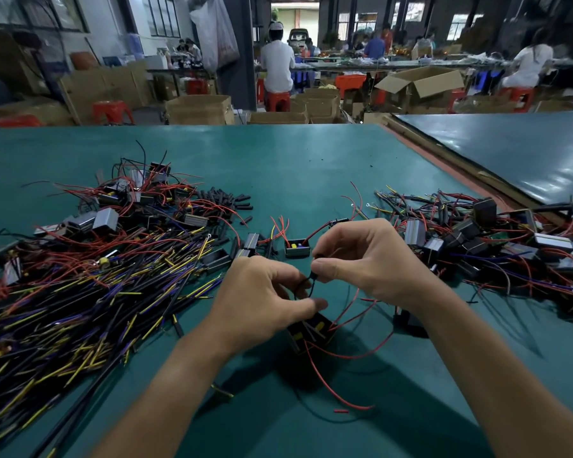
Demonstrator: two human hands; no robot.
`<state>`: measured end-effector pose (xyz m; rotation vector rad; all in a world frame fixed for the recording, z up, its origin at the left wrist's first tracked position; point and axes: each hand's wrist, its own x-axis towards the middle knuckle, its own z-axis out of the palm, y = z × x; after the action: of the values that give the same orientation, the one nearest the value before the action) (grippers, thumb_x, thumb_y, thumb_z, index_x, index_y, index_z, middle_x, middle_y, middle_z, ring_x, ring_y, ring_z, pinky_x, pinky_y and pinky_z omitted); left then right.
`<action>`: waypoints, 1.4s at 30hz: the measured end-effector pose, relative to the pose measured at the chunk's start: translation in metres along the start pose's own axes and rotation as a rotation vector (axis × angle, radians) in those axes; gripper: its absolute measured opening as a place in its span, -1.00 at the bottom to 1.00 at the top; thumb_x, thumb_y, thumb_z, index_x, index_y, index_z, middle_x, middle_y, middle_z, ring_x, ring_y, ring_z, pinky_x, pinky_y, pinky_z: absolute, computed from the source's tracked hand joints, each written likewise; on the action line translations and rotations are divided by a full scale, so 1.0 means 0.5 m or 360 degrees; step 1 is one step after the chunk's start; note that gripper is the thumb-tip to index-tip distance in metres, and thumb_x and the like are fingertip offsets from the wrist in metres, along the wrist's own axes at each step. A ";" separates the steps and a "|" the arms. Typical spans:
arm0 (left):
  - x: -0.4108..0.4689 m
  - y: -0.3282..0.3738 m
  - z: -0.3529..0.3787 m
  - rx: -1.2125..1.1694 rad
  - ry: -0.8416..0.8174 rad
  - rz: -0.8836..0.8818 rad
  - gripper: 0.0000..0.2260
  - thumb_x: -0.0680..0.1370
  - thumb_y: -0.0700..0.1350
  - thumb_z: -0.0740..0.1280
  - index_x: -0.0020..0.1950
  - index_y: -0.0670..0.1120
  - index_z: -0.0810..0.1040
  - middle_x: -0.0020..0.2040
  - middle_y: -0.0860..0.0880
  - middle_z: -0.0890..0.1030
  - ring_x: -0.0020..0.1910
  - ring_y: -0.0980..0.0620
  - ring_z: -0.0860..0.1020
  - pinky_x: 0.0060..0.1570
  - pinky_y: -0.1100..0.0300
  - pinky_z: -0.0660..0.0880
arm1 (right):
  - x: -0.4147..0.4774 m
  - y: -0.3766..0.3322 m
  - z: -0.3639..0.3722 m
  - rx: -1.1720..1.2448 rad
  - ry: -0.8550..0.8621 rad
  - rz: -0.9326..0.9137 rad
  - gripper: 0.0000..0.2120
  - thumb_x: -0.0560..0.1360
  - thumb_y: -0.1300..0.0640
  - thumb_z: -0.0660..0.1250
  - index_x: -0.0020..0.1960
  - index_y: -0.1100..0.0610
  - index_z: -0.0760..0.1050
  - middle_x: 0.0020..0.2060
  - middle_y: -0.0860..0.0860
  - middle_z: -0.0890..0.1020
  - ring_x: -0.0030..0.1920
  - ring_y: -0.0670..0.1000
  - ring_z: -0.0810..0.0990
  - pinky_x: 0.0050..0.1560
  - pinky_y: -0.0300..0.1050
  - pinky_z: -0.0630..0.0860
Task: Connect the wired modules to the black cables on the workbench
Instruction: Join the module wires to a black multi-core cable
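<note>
From the head camera, both hands meet near the middle of the green surface (311,160), close together, with their fingertips almost touching. The right hand (364,259) pinches the end of a thin black cable (306,283) between thumb and forefinger. The left hand (262,299) has its fingers curled and its thumb stretched forward, gripping the same cable where it loops down.

Just under the left thumb sits a wired module (308,332), a small black box with a yellow part inside. Red wires (344,355) trail from it toward the person. Whether it rests on the surface or hangs from the cable I cannot tell.

A second module (297,247) lies just beyond the hands. To the left spreads a big heap of loose cables (80,309), black with yellow and purple ends. Farther back on the left lies a cluster of modules (129,200), with short black sleeves (222,200) beside it. A pile of modules (493,246) tangled in red wires lies to the right. A short red scrap (340,411) lies near the right forearm.
</note>
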<state>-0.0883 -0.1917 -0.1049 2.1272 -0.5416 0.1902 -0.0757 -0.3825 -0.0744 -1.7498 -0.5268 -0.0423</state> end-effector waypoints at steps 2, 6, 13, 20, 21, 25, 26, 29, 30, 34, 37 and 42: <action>0.002 -0.001 0.003 0.0105 0.0069 0.0116 -0.85 0.38 0.06 0.46 -0.29 0.00 0.65 -0.55 0.03 0.42 -0.54 0.20 0.29 -0.49 0.29 0.23 | 0.000 0.001 0.003 -0.0035 -0.0014 -0.0018 -0.87 0.38 0.38 0.51 -0.21 0.21 0.60 -0.38 0.03 0.66 -0.33 -0.05 0.63 -0.23 -0.22 0.58; 0.002 -0.011 0.007 0.0060 0.0052 0.0122 -0.79 0.46 0.01 0.35 -0.27 -0.07 0.66 -0.51 -0.07 0.36 -0.47 0.10 0.25 -0.46 0.17 0.25 | 0.000 0.002 0.007 -0.0198 -0.0078 -0.0069 -0.86 0.38 0.33 0.53 -0.23 0.17 0.60 -0.40 -0.07 0.64 -0.36 -0.14 0.56 -0.28 -0.30 0.48; 0.004 -0.013 0.004 -0.0357 -0.0035 -0.0188 -0.76 0.37 -0.24 0.54 -0.03 0.00 0.69 -0.25 -0.02 0.70 -0.28 0.05 0.64 -0.13 -0.09 0.63 | -0.002 0.003 0.005 -0.0314 -0.0006 -0.0079 -0.87 0.37 0.27 0.56 -0.25 0.16 0.62 -0.37 0.17 0.63 -0.38 -0.07 0.49 -0.33 -0.12 0.42; 0.001 -0.006 0.008 -0.0334 -0.0011 -0.0171 -0.71 0.36 -0.32 0.52 -0.01 -0.02 0.65 -0.25 -0.09 0.70 -0.30 0.06 0.60 -0.17 -0.05 0.62 | -0.006 0.003 0.020 -0.0364 -0.0133 0.0013 -0.91 0.38 0.28 0.54 -0.24 0.18 0.64 -0.36 0.09 0.67 -0.38 -0.10 0.53 -0.30 -0.14 0.48; 0.000 -0.005 0.008 -0.0337 -0.0017 -0.0163 -0.71 0.36 -0.33 0.51 -0.01 -0.03 0.65 -0.25 -0.08 0.70 -0.30 0.07 0.61 -0.17 -0.02 0.61 | -0.006 0.004 0.022 -0.0382 -0.0130 0.0018 -0.90 0.39 0.27 0.53 -0.24 0.17 0.63 -0.37 0.09 0.67 -0.38 -0.10 0.53 -0.31 -0.13 0.47; 0.001 -0.005 0.010 -0.0300 0.0031 -0.0149 -0.68 0.32 -0.32 0.56 -0.02 -0.03 0.65 -0.23 -0.02 0.70 -0.29 0.06 0.64 -0.17 0.12 0.61 | -0.004 0.004 0.015 -0.0443 -0.0034 0.0008 -0.87 0.39 0.25 0.52 -0.28 0.12 0.60 -0.41 0.11 0.64 -0.41 -0.05 0.51 -0.35 -0.07 0.45; 0.002 -0.007 0.010 -0.0255 0.0062 -0.0157 -0.68 0.31 -0.30 0.58 -0.02 -0.03 0.65 -0.25 0.00 0.69 -0.30 0.04 0.64 -0.19 0.14 0.60 | -0.003 0.005 0.012 -0.0461 -0.0004 0.0006 -0.86 0.38 0.24 0.52 -0.29 0.12 0.60 -0.42 0.10 0.63 -0.42 -0.06 0.51 -0.36 -0.08 0.45; 0.000 -0.009 0.011 -0.0177 0.0136 -0.0174 -0.63 0.30 -0.26 0.59 0.02 -0.01 0.60 -0.30 0.04 0.68 -0.33 0.03 0.63 -0.24 0.15 0.58 | -0.004 0.005 0.011 -0.0489 0.0013 0.0017 -0.86 0.38 0.21 0.52 -0.30 0.11 0.59 -0.43 0.09 0.62 -0.43 -0.08 0.50 -0.38 -0.14 0.44; -0.001 -0.009 0.012 -0.0196 0.0151 -0.0173 -0.61 0.31 -0.27 0.58 0.04 0.01 0.57 -0.30 0.03 0.68 -0.35 0.04 0.62 -0.26 0.15 0.58 | -0.004 0.005 0.014 -0.0491 -0.0003 0.0024 -0.86 0.38 0.21 0.52 -0.30 0.10 0.59 -0.44 0.08 0.61 -0.44 -0.09 0.49 -0.39 -0.15 0.43; -0.005 -0.007 0.019 -0.0225 0.0196 -0.0096 -0.58 0.33 -0.28 0.56 0.07 0.02 0.52 -0.31 0.04 0.68 -0.41 0.13 0.57 -0.35 0.26 0.51 | -0.006 0.009 0.031 -0.0576 -0.0058 0.0024 -0.85 0.38 0.21 0.50 -0.32 0.09 0.58 -0.52 -0.09 0.53 -0.49 -0.17 0.43 -0.43 -0.25 0.35; -0.008 -0.008 0.021 -0.0151 0.0225 -0.0021 -0.62 0.33 -0.26 0.53 0.07 0.00 0.54 -0.31 0.06 0.67 -0.36 0.11 0.61 -0.31 0.25 0.53 | -0.009 0.010 0.036 -0.0673 -0.0078 0.0005 -0.85 0.38 0.19 0.52 -0.31 0.08 0.57 -0.53 -0.12 0.51 -0.51 -0.17 0.42 -0.43 -0.29 0.32; -0.004 -0.014 0.018 -0.0058 0.0197 0.0063 -0.86 0.32 -0.22 0.55 -0.18 -0.06 0.66 -0.32 0.05 0.66 -0.33 0.03 0.63 -0.27 0.06 0.57 | -0.010 0.001 0.017 -0.0447 -0.0155 0.0040 -0.91 0.40 0.25 0.51 -0.23 0.12 0.62 -0.44 0.03 0.61 -0.43 -0.09 0.48 -0.38 -0.17 0.40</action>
<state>-0.0876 -0.1948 -0.1162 2.0548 -0.5107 0.3299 -0.0820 -0.3762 -0.0783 -2.0405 -0.5915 -0.0138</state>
